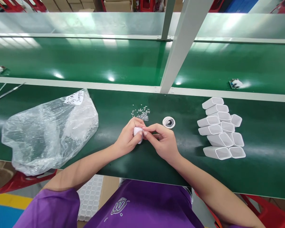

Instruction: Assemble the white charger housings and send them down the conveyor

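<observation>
My left hand [129, 136] is closed around a small white plastic housing [138, 130], holding it over the green bench near its front. The thumb and forefinger of my right hand [163, 139] are pinched together against the right side of that housing. Whatever sits between those fingertips is too small and covered to make out. Just beyond my hands lies a loose heap of tiny clear pieces [143, 114]. A white ring-shaped roll with a dark middle [168, 122] rests on the bench past my right hand.
Several white open-ended sleeves [218, 139] are stacked on their sides at right. A large clear plastic bag [49, 129] with a handwritten label lies at left, overhanging the front edge. Tweezers [10, 91] lie farther left. A white post [180, 44] rises behind, beside a green conveyor [85, 60].
</observation>
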`<state>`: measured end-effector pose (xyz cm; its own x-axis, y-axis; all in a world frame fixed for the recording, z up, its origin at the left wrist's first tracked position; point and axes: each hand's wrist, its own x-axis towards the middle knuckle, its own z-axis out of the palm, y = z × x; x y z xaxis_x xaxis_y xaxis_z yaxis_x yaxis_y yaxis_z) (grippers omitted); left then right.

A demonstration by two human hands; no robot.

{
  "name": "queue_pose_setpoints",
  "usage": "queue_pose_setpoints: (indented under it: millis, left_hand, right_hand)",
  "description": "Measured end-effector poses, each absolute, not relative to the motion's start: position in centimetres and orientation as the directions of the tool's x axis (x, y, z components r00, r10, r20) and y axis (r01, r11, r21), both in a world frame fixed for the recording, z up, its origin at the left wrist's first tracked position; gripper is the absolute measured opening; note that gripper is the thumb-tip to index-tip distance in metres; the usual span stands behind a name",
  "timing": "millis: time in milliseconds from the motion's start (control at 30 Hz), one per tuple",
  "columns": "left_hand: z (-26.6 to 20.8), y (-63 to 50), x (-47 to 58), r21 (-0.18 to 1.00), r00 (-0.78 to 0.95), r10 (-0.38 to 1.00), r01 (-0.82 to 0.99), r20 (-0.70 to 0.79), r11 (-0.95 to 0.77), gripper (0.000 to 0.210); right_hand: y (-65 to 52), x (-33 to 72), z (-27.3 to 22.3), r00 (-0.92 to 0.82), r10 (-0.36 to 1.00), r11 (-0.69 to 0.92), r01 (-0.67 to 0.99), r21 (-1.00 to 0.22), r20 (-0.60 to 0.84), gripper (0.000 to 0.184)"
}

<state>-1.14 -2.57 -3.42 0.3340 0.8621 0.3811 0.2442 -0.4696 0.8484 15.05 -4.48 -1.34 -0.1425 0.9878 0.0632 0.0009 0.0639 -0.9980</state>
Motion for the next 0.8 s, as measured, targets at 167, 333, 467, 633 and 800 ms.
queue_pose_setpoints:
  millis: [167,333,467,633,800]
  left_hand:
    - [-3.4,-2.6,-1.1,0.841,0.32,0.865,0.264,0.386,-0.473,0.013]
    - [-2.7,-2.5,-1.4,0.87,0.36,0.855,0.184,0.374,-0.458,0.017]
    - [-2.4,-2.4,-1.6,0.896,0.38,0.862,0.155,0.335,-0.416,0.024]
    - [-2.7,-2.4,-1.7,0.881,0.375,0.86,0.186,0.346,-0.436,0.024]
    - [-2.7,-2.4,-1.5,0.854,0.367,0.849,0.212,0.381,-0.475,0.021]
  right_hand:
    - [-4.4,15.0,-1.5,-0.141,0.989,0.03,-0.036,-0.999,0.035,0.01]
    - [-4.5,15.2,-1.0,-0.177,0.984,-0.037,-0.124,-0.992,-0.014,0.015]
    - [-4.4,15.3,-0.7,-0.183,0.982,-0.071,-0.122,-0.99,-0.048,0.022]
    - [-4.3,15.2,-0.7,-0.174,0.984,-0.042,-0.112,-0.993,-0.022,0.019]
    - [-4.5,15.2,-0.7,-0.169,0.985,-0.004,-0.091,-0.996,0.011,0.013]
